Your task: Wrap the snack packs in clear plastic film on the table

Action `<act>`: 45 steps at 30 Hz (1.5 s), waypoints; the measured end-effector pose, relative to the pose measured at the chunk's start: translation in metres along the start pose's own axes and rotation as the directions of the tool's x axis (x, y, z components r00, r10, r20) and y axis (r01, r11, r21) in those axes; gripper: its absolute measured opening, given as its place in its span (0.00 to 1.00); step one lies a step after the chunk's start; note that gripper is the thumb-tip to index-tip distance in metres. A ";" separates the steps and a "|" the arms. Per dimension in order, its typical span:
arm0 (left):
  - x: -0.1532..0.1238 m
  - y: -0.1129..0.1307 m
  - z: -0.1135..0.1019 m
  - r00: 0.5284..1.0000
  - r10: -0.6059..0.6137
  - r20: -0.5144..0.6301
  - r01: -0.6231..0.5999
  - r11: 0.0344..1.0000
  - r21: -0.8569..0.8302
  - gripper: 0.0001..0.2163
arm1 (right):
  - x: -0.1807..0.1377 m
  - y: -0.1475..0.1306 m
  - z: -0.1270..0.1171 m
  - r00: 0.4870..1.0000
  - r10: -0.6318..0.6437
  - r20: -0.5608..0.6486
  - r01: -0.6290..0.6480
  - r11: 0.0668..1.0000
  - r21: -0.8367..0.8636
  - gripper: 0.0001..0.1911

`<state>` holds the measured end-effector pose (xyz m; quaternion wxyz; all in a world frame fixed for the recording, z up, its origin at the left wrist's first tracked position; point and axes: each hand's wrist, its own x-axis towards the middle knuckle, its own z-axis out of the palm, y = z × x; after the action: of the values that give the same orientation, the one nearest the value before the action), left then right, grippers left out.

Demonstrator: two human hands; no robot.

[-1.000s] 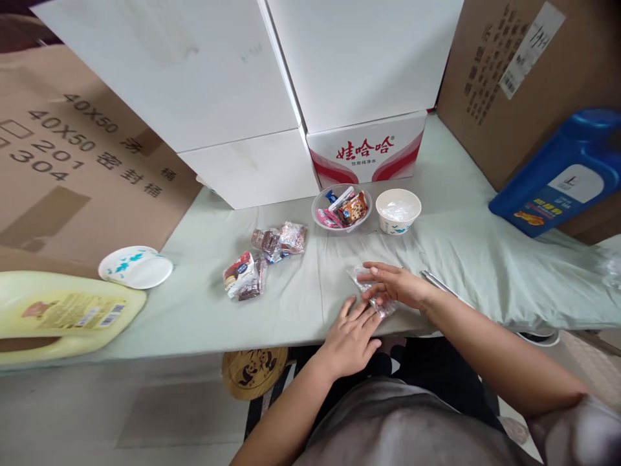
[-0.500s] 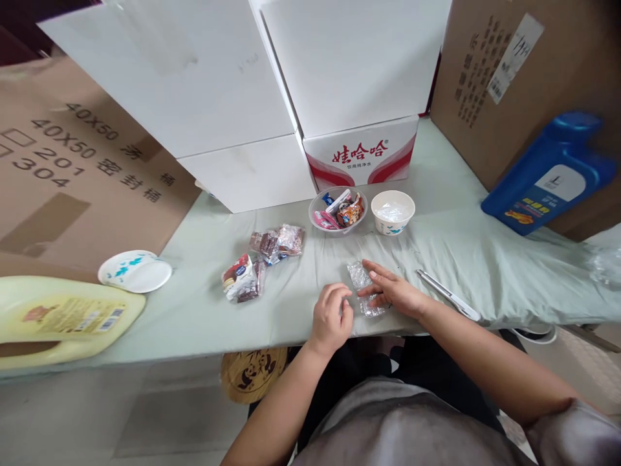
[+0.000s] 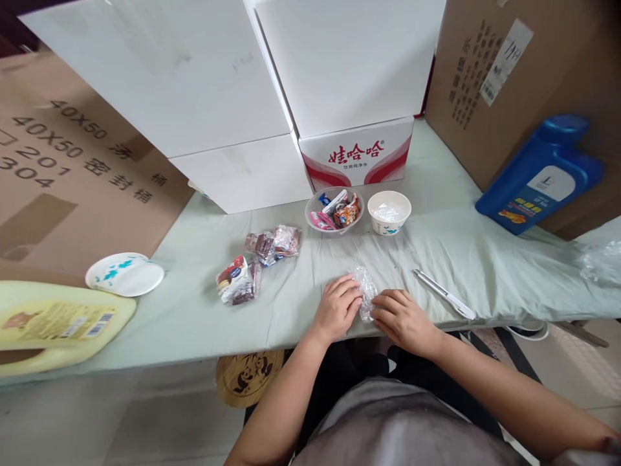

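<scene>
A small strip of clear bubble wrap point(image 3: 365, 294) lies on the cloth near the table's front edge. My left hand point(image 3: 337, 305) grips its left edge with curled fingers. At the opposite edge, my right hand point(image 3: 405, 318) has its bent fingers closed on the wrap. A white utility knife point(image 3: 444, 294) lies right of my right hand. Left of my hands is a loose group of wrapped snacks point(image 3: 242, 285). Behind them stand a clear plastic bowl point(image 3: 310, 217) of snack packets and a paper cup point(image 3: 389, 226) with clear film in it.
White cartons point(image 3: 233, 178) stand at the back. Brown boxes flank the table, the right one point(image 3: 485, 129) behind a blue bottle point(image 3: 533, 188). A pale yellow jug point(image 3: 53, 317) and a tipped paper cup point(image 3: 116, 272) lie at left. A wooden stool point(image 3: 250, 375) is below.
Both hands have come down onto the bubble wrap, one at each side. My right hand has moved off the wrap's top to its right edge. The view has shifted slightly.
</scene>
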<state>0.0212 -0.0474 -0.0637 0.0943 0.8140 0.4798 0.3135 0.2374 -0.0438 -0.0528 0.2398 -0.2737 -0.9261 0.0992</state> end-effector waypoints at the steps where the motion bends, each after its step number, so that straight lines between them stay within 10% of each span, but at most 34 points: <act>1: 0.000 0.000 -0.001 1.000 0.007 -0.005 -0.007 1.000 -0.020 0.08 | 0.001 -0.002 0.000 0.999 -0.033 -0.007 0.033 0.999 -0.005 0.09; 5: -0.002 -0.002 0.000 1.000 0.005 -0.003 -0.005 0.996 -0.085 0.04 | 0.016 -0.002 -0.006 0.996 -0.086 0.035 0.082 0.992 0.100 0.10; 12: -0.006 -0.008 0.008 0.991 -0.130 -0.032 0.127 0.989 -0.076 0.28 | 0.066 0.020 -0.001 0.930 0.336 0.149 -0.315 0.938 -0.145 0.13; 21: -0.001 -0.001 0.005 0.995 -0.095 -0.018 0.096 0.993 0.072 0.13 | 0.076 0.036 0.016 0.910 0.412 0.056 -0.390 0.893 -0.224 0.10; 25: 0.000 0.000 0.004 0.995 -0.098 -0.009 0.098 0.990 0.099 0.13 | 0.062 0.034 0.007 0.958 0.274 -0.081 -0.278 0.959 -0.044 0.11; 32: -0.002 -0.004 0.007 0.991 -0.115 -0.071 0.120 0.991 0.063 0.17 | 0.037 0.034 0.009 0.999 -0.018 0.029 0.016 0.997 0.069 0.23; 39: -0.001 -0.002 0.005 0.993 -0.107 -0.046 0.110 0.991 0.079 0.08 | 0.097 0.094 -0.062 0.884 0.180 -0.432 -0.262 0.955 -0.138 0.23; 41: -0.001 -0.001 0.005 0.992 -0.117 -0.042 0.120 0.990 0.078 0.08 | 0.119 0.115 -0.075 0.893 0.274 -0.358 -0.370 0.899 -0.235 0.22; 45: -0.001 -0.002 0.006 0.993 -0.109 -0.046 0.112 0.991 0.073 0.08 | 0.148 0.139 -0.073 0.858 0.473 0.202 -0.385 0.851 -0.358 0.23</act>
<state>0.0225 -0.0462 -0.0696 0.0707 0.7825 0.5375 0.3064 0.2288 0.1577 0.0245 0.0316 -0.4921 -0.8688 0.0447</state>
